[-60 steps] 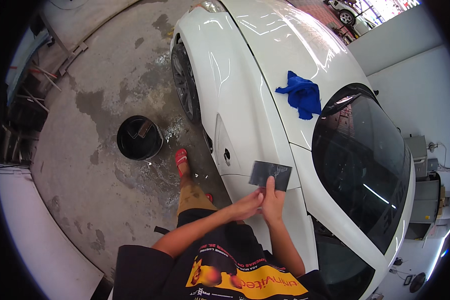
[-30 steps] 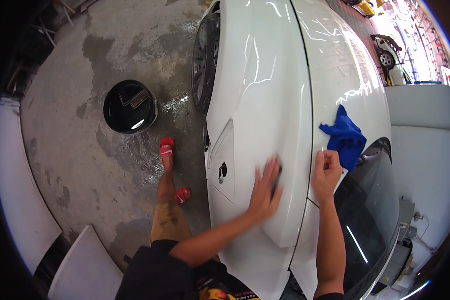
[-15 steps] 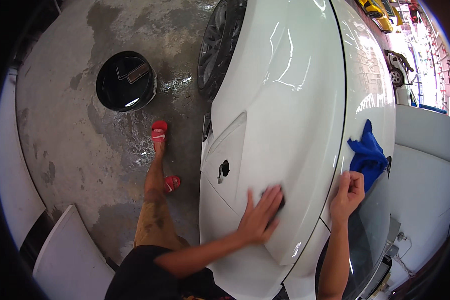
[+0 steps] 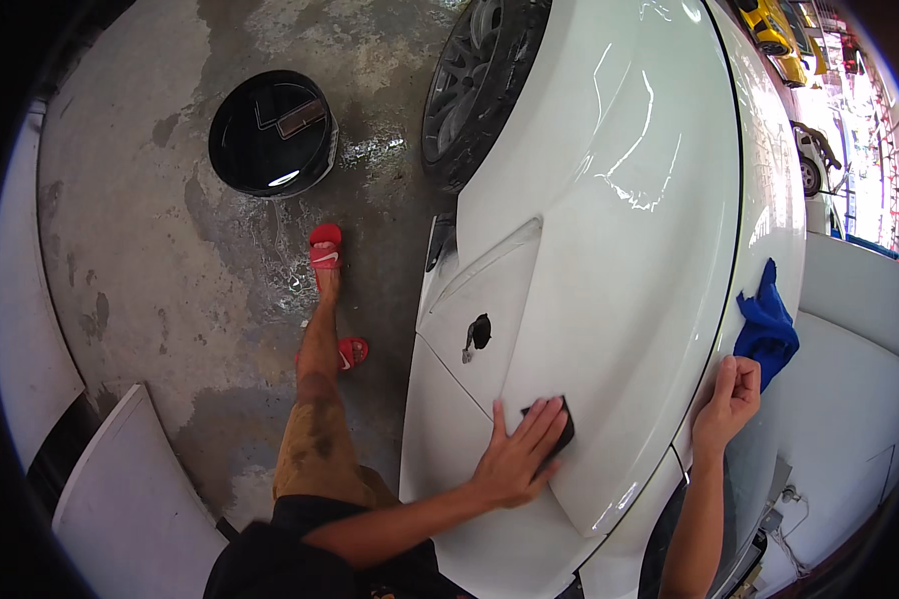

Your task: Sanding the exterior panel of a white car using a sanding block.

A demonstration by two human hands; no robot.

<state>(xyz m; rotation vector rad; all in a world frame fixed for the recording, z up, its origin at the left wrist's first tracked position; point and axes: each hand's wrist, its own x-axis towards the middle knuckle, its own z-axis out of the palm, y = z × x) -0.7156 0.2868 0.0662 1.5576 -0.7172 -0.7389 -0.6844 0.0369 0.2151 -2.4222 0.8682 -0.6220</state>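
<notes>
My left hand lies with its fingers outstretched on a thin black rectangular piece that looks like sandpaper, pressing it against the white car fender. Part of the sheet is under the fingers. Further left on the fender is a dark hole with a short grey piece hanging by it. My right hand rests by the far edge of the hood, thumb and fingers curled together. Just beyond it a crumpled blue cloth lies on the car; whether the fingers grip anything is hidden.
A black bucket of dark liquid, with a brown rectangular block in it, stands on the wet concrete floor. The car's wheel is at the top. White loose panels stand at lower left. Other vehicles show at upper right.
My left hand has slid slightly left and nearer over the fender, and more of the black sheet shows. The whole view has shifted; the right hand stays beside the blue cloth.
</notes>
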